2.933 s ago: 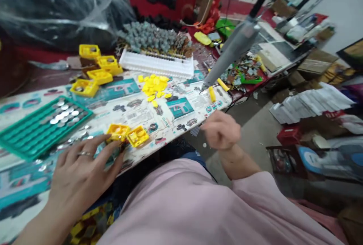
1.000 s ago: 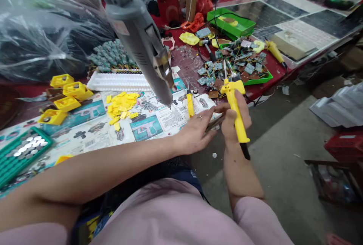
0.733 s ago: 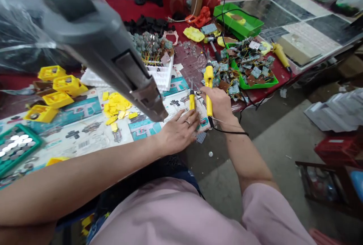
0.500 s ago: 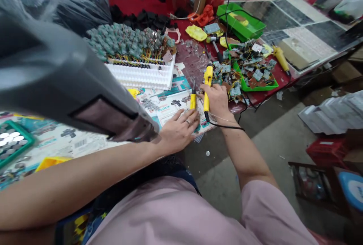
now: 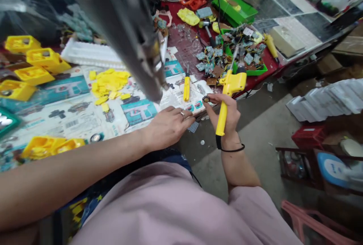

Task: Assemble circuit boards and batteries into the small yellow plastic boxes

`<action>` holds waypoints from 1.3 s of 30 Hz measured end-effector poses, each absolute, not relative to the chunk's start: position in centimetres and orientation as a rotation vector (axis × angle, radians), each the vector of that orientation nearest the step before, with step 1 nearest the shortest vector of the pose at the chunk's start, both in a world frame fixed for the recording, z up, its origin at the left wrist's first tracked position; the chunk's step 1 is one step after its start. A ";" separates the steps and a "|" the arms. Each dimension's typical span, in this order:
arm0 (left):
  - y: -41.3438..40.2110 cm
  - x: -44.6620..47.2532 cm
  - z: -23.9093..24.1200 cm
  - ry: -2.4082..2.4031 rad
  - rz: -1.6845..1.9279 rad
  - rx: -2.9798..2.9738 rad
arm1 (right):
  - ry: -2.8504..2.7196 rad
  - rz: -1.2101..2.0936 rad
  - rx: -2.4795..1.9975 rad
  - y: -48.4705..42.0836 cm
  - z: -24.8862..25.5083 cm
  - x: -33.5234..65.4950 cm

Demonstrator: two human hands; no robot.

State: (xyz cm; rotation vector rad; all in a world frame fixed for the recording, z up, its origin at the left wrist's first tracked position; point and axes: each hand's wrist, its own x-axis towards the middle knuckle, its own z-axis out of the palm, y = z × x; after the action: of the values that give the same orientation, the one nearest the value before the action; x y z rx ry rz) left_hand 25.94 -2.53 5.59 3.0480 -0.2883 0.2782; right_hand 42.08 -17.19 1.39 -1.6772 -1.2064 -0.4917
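Observation:
My right hand [image 5: 228, 114] grips a yellow soldering gun [image 5: 223, 114], its metal tip pointing away over the heap of circuit boards [image 5: 215, 58]. Between thumb and index finger of the same hand is a small round dark part [image 5: 205, 99] with a shiny centre. My left hand [image 5: 170, 126] lies at the table's near edge, palm down, fingers stretched out and nothing visible in them. A slim yellow tool with a thin metal tip [image 5: 186, 88] lies on the printed sheet just beyond the left fingers.
A blurred grey object [image 5: 121, 29] hangs close to the camera, hiding part of a white rack [image 5: 93, 54]. Loose yellow pieces [image 5: 109, 84] and yellow housings [image 5: 42, 59] lie left. Green trays [image 5: 249, 8] and another yellow-handled tool [image 5: 270, 46] are at right.
My right hand has come nearer with the soldering gun and shows the round part at its fingertips. My left hand has drawn back from the slim yellow tool. The view has shifted.

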 end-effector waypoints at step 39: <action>11.3 4.9 5.7 0.655 0.253 3.051 | -1.918 0.271 -1.288 0.8 2.7 25.2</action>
State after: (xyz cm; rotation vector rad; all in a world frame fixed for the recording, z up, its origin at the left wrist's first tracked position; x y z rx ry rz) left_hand 4.91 11.29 5.70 3.0508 0.6551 0.2535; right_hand 25.21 0.76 2.68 -1.2878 -1.9179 0.2707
